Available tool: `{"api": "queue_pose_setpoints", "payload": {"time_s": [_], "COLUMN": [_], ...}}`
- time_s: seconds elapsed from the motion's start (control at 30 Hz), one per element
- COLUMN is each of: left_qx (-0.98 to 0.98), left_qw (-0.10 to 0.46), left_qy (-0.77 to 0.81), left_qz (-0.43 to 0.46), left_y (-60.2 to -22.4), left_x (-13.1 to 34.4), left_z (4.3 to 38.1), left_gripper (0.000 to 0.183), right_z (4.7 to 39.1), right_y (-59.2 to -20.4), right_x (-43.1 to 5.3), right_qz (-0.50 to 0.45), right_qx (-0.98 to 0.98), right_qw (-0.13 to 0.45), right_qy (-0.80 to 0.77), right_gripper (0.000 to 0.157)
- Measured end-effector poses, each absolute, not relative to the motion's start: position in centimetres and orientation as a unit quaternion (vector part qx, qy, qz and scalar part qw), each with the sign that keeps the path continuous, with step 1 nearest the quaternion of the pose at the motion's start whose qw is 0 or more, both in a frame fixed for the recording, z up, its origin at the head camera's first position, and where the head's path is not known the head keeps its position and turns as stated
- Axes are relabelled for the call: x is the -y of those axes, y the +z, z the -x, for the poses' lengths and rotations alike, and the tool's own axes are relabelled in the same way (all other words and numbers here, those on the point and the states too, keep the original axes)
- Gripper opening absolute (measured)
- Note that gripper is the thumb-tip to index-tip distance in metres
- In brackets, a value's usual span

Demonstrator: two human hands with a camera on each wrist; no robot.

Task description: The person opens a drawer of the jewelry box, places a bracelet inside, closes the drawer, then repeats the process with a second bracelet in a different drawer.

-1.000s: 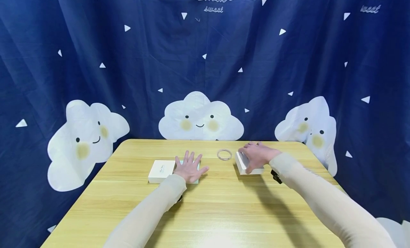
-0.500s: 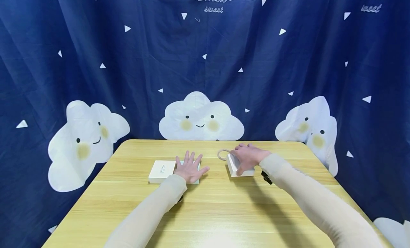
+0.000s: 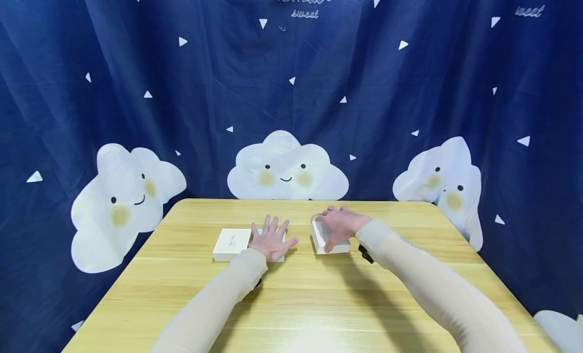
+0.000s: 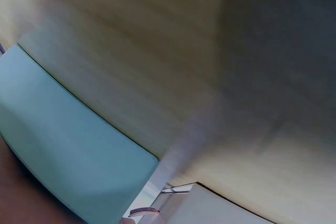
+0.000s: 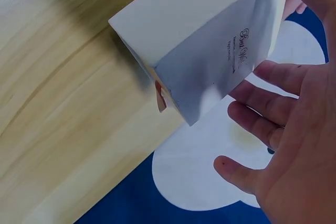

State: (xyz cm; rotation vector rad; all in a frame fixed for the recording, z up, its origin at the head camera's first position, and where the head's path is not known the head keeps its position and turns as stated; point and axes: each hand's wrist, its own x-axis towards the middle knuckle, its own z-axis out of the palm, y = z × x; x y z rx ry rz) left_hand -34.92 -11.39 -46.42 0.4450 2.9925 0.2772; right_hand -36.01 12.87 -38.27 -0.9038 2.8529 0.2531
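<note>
With fingers spread, my left hand (image 3: 273, 244) rests over a pale blue-green box (image 4: 79, 140), hiding most of its top in the head view. Close on its left lies a white box (image 3: 231, 243) with small printed lettering. My right hand (image 3: 341, 226) holds another white box (image 3: 332, 248) between thumb and fingers. In the right wrist view, this box (image 5: 210, 56) shows script print on one face and a small ribbon tab at an edge; whether it touches the table is unclear. A pale ring (image 3: 314, 218) lies just behind it, mostly hidden by the box and hand.
The light wooden table (image 3: 291, 302) spreads toward me. Behind it hangs a dark blue curtain (image 3: 291, 110) with white cloud faces and triangles. The table's back edge runs a little beyond both hands.
My right hand has carried the white box leftward and slightly toward me. It now covers most of the ring, which was fully visible a second ago. My left hand stays in place.
</note>
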Motion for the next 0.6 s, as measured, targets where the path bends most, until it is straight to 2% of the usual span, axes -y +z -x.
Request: {"api": "queue_pose_setpoints", "payload": {"time_s": [0.3,0.6], "left_qx": [-0.985,-0.985], "left_qw": [0.055,0.063], "left_qy": [0.086,0.087], "left_qz": [-0.142,-0.137], "left_y": [-46.6,-46.9], "left_x": [11.2,11.3], "left_z": [35.2,35.6], "left_gripper": [0.078,0.077], "right_z": [36.4,36.6], "right_y": [-38.9,-39.6], "right_x": [-11.6,-10.6], "right_qz": [0.291,0.302], "right_qx": [-0.949,-0.945], "right_qw": [0.090,0.087], "right_qy": [0.081,0.090], "right_gripper": [0.091,0.091]}}
